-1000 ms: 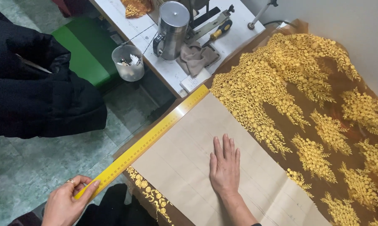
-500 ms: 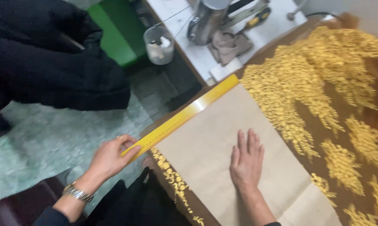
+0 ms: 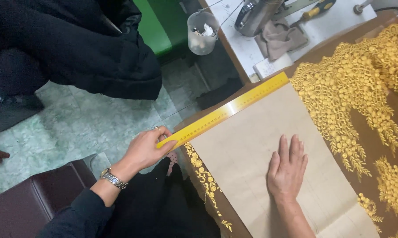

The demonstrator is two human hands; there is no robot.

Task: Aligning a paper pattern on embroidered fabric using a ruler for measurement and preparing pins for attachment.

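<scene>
Left hand further up ruler

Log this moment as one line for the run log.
left hand: pinching end of yellow ruler | right hand: flat on tan paper | paper over gold-embroidered brown fabric

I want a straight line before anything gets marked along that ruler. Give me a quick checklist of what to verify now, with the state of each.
1. Left hand grips the near end of the ruler: ok.
2. Right hand lies flat on the paper, fingers spread: ok.
3. Ruler runs along the paper's upper edge: ok.
4. Ruler pressed flat along its whole length: cannot tell; only the near end is held.
5. Paper lies smooth, without visible folds, on the lace fabric: ok.
6. Marking tool in either hand: not ok; neither hand holds one.
</scene>
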